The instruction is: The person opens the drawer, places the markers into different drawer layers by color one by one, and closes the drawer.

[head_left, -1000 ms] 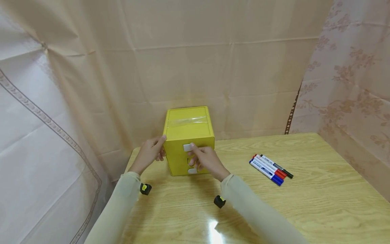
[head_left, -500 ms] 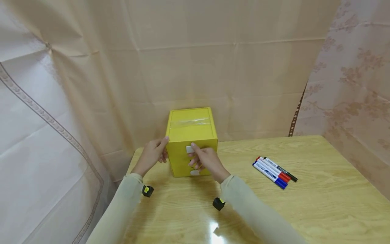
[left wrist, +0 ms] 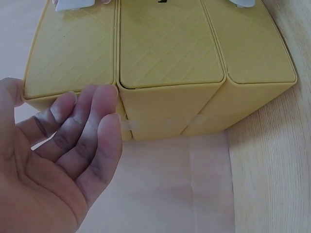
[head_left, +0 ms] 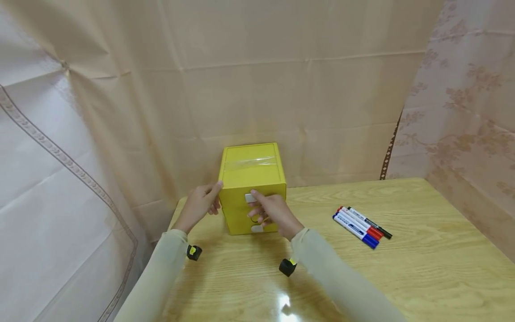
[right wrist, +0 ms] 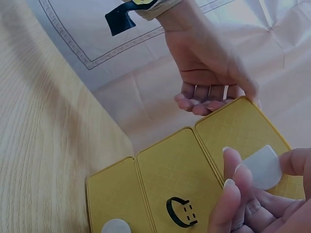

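Note:
A yellow drawer box with three stacked drawers stands at the back of the table, clear tape across its top. At the upper left front corner of the box is my left hand; its thumb touches the corner and its loosely bent fingers lie against the side. My right hand pinches the white handle of the top drawer between thumb and fingers. That drawer sits flush with the others. A dark loop handle is on the middle drawer, and a rounded white handle on the bottom one.
Several markers with blue, red and black caps lie side by side on the wooden table, right of the box. A beige cloth hangs close behind the box, with patterned cloth on both sides.

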A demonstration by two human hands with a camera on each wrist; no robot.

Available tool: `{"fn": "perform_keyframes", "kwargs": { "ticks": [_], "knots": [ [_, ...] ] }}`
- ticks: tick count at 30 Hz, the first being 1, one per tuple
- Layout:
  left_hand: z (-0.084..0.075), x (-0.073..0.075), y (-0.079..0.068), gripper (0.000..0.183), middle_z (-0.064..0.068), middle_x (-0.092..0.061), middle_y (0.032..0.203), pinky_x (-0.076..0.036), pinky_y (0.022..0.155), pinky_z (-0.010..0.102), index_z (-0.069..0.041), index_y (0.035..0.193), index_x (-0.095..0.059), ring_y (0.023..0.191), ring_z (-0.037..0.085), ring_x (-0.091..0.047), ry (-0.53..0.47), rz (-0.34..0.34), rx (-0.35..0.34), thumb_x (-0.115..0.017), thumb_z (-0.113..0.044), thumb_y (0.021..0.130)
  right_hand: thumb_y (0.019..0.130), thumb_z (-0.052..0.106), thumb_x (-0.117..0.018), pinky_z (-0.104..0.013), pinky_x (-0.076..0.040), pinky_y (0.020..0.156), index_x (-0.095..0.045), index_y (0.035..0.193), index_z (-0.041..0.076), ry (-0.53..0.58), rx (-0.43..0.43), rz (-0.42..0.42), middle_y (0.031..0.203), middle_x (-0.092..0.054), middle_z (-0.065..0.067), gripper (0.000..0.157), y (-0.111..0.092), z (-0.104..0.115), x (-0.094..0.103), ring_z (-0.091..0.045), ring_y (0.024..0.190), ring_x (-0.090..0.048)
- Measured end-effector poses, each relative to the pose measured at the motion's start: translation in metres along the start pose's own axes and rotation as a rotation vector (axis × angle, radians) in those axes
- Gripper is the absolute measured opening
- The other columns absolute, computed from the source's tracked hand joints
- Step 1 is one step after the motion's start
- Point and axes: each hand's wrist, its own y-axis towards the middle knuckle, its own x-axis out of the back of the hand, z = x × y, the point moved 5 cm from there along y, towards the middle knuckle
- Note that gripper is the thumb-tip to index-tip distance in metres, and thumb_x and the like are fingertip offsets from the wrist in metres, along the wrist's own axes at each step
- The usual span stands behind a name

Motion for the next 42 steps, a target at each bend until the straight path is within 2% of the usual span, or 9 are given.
{"fn": "perform_keyframes", "kwargs": {
  "ticks": [5, 13, 23, 29, 34, 39, 42],
  "knots": [
    [-0.002, 0.001, -0.002, 0.064, 0.015, -0.07, 0.08, -0.059, 0.062, 0.039, -0.005, 0.093, -0.07, 0.065, 0.027, -0.069, 0.016, 0.011, -0.01, -0.045, -0.063, 0.104, 0.1, 0.057, -0.058, -0.028, -0.049, 0.059, -0.075, 0.11, 0.002, -0.017, 0.003, -0.03, 0.088, -0.076, -0.006, 0.058, -0.002, 0.001, -0.001, -0.01, 0.059, -0.054],
    [-0.006, 0.002, -0.001, 0.06, 0.021, -0.07, 0.084, -0.059, 0.062, 0.038, -0.004, 0.108, -0.072, 0.065, 0.027, -0.069, 0.029, 0.033, -0.017, -0.045, -0.058, 0.106, 0.099, 0.056, -0.06, -0.027, -0.048, 0.057, -0.076, 0.107, 0.0, -0.02, 0.006, -0.053, 0.084, -0.076, -0.004, 0.059, -0.004, -0.001, 0.0, -0.01, 0.058, -0.053],
    [-0.01, 0.004, 0.0, 0.058, 0.024, -0.071, 0.087, -0.06, 0.063, 0.038, -0.002, 0.115, -0.07, 0.067, 0.028, -0.07, 0.024, 0.064, 0.0, -0.047, -0.054, 0.107, 0.098, 0.058, -0.061, -0.027, -0.047, 0.057, -0.076, 0.107, -0.001, -0.028, 0.015, -0.05, 0.082, -0.075, -0.004, 0.062, -0.012, -0.003, 0.0, -0.01, 0.057, -0.052],
    [-0.01, 0.005, -0.001, 0.059, 0.019, -0.071, 0.083, -0.06, 0.064, 0.038, -0.002, 0.116, -0.071, 0.068, 0.027, -0.07, 0.025, 0.072, -0.004, -0.047, -0.055, 0.107, 0.097, 0.061, -0.061, -0.03, -0.047, 0.06, -0.076, 0.107, -0.001, -0.047, 0.03, -0.047, 0.084, -0.076, -0.006, 0.064, -0.016, -0.005, 0.0, -0.012, 0.057, -0.052],
    [-0.009, 0.005, -0.001, 0.061, 0.013, -0.071, 0.079, -0.06, 0.065, 0.039, -0.002, 0.114, -0.071, 0.068, 0.028, -0.07, 0.029, 0.078, 0.002, -0.046, -0.057, 0.106, 0.097, 0.062, -0.061, -0.03, -0.046, 0.059, -0.077, 0.107, -0.001, -0.068, 0.045, -0.048, 0.085, -0.077, -0.008, 0.065, -0.023, -0.006, -0.001, -0.012, 0.058, -0.052],
    [-0.008, 0.005, -0.001, 0.061, 0.017, -0.07, 0.08, -0.06, 0.066, 0.04, -0.002, 0.114, -0.071, 0.068, 0.028, -0.07, 0.025, 0.089, 0.007, -0.046, -0.058, 0.106, 0.096, 0.062, -0.062, -0.027, -0.044, 0.056, -0.077, 0.104, 0.0, -0.075, 0.046, -0.054, 0.085, -0.077, -0.009, 0.065, -0.028, -0.007, -0.002, -0.012, 0.056, -0.051],
    [-0.008, 0.005, -0.001, 0.062, 0.016, -0.07, 0.078, -0.06, 0.066, 0.039, -0.002, 0.1, -0.07, 0.068, 0.029, -0.07, 0.028, 0.092, 0.007, -0.046, -0.059, 0.106, 0.096, 0.062, -0.062, -0.026, -0.042, 0.054, -0.078, 0.1, 0.002, -0.076, 0.048, -0.061, 0.084, -0.076, -0.009, 0.063, -0.033, -0.007, -0.003, -0.012, 0.055, -0.051]
  ]
}}
